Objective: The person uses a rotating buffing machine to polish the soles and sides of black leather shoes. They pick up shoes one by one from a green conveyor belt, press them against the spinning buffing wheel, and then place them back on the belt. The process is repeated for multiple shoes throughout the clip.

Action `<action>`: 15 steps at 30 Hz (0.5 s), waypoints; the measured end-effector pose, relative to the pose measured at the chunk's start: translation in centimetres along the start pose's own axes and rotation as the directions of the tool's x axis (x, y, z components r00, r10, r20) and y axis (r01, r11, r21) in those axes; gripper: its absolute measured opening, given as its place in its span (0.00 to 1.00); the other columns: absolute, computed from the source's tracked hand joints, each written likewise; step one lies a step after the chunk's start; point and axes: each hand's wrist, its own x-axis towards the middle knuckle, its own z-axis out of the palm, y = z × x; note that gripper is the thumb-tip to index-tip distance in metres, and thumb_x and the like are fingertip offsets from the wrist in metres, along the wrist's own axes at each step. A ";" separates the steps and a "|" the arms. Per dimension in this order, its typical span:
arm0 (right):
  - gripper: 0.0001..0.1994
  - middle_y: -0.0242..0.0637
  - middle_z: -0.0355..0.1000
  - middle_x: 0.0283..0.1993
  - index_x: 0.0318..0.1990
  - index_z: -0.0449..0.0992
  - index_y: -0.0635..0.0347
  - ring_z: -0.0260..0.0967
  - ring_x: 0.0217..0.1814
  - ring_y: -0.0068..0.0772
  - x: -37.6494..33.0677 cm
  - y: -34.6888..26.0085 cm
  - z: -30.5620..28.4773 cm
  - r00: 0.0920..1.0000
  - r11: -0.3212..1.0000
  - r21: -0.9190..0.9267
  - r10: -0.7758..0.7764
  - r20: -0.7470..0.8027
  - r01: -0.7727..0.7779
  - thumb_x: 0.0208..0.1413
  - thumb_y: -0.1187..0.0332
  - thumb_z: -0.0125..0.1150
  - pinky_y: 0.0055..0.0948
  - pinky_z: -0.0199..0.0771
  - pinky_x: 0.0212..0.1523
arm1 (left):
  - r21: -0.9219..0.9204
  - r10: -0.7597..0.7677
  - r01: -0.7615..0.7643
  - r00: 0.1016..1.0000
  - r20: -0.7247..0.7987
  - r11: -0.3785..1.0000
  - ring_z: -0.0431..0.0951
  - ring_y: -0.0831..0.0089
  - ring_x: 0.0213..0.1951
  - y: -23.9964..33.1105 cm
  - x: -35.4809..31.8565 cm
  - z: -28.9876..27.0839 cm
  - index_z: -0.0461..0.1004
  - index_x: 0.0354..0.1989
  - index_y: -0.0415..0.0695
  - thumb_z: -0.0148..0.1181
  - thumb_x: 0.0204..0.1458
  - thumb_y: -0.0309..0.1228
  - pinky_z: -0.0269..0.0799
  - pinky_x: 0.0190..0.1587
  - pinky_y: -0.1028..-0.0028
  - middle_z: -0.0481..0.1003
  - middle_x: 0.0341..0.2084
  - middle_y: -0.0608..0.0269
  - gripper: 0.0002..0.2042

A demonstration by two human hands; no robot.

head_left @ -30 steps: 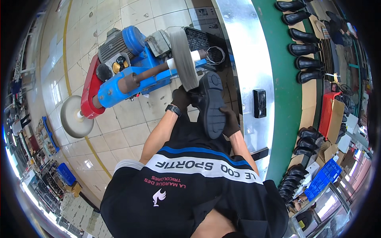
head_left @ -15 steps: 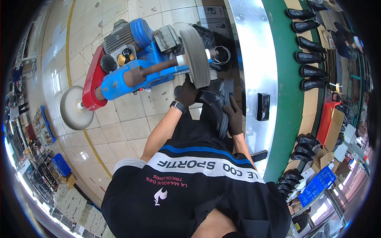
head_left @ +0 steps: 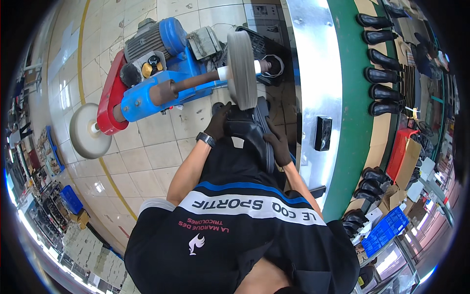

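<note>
A black leather shoe [head_left: 248, 131] is held just in front of me, below the grey buffing wheel [head_left: 243, 73]. Its upper part meets or nearly meets the wheel's lower end; I cannot tell if they touch. My left hand [head_left: 217, 122], in a dark glove and with a watch at the wrist, is closed on the shoe's left side. On the right, along the sole edge, my gloved right hand [head_left: 278, 146] grips the same shoe. The wheel's face looks streaked, as if spinning. Some of my fingers are hidden behind the shoe.
The wheel's shaft runs from a blue machine [head_left: 147, 98] with a red belt guard [head_left: 110, 93] and a second, pale wheel [head_left: 90, 131] at left. At right stand a metal ledge [head_left: 313, 73] bearing a black block [head_left: 323, 133], a green belt [head_left: 348, 122] and several black shoes [head_left: 383, 76].
Both hands have shifted slightly left with the shoe, which is turned a little differently under the wheel. The whole view has moved slightly as well.
</note>
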 end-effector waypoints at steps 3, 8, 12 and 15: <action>0.27 0.47 0.65 0.65 0.67 0.62 0.62 0.65 0.62 0.35 3.7 3.4 0.2 0.993 0.992 0.048 -0.110 -0.052 0.113 0.62 0.62 0.49 0.31 0.59 0.65 | 0.292 0.146 -0.139 0.989 -0.004 0.946 0.81 0.68 0.42 -1.0 2.9 -2.8 0.72 0.52 0.37 0.45 0.65 0.45 0.78 0.48 0.69 0.79 0.42 0.57 0.22; 0.24 0.45 0.72 0.56 0.59 0.69 0.68 0.69 0.54 0.33 8.6 2.9 1.2 0.990 0.950 0.311 0.082 -0.117 -0.042 0.66 0.57 0.42 0.30 0.64 0.58 | 0.355 0.140 -0.153 0.988 0.062 0.922 0.80 0.67 0.45 -1.6 7.2 -6.9 0.70 0.55 0.37 0.51 0.61 0.44 0.76 0.51 0.67 0.79 0.43 0.54 0.23; 0.26 0.42 0.75 0.42 0.48 0.76 0.69 0.71 0.41 0.32 11.1 -0.5 3.2 0.939 0.908 0.338 0.312 -0.147 -0.249 0.63 0.50 0.44 0.33 0.69 0.46 | 0.043 -0.159 0.161 0.986 -0.048 0.986 0.80 0.63 0.44 -0.8 9.3 -10.6 0.71 0.53 0.38 0.56 0.57 0.43 0.75 0.52 0.64 0.78 0.42 0.54 0.22; 0.29 0.42 0.76 0.43 0.48 0.75 0.69 0.73 0.43 0.32 15.1 6.3 1.8 0.973 0.960 0.228 0.196 -0.123 -0.164 0.61 0.48 0.43 0.32 0.69 0.48 | -0.067 -0.305 0.307 0.952 0.036 0.949 0.81 0.59 0.41 -1.1 10.8 -11.1 0.76 0.45 0.41 0.62 0.50 0.42 0.75 0.47 0.64 0.80 0.37 0.54 0.19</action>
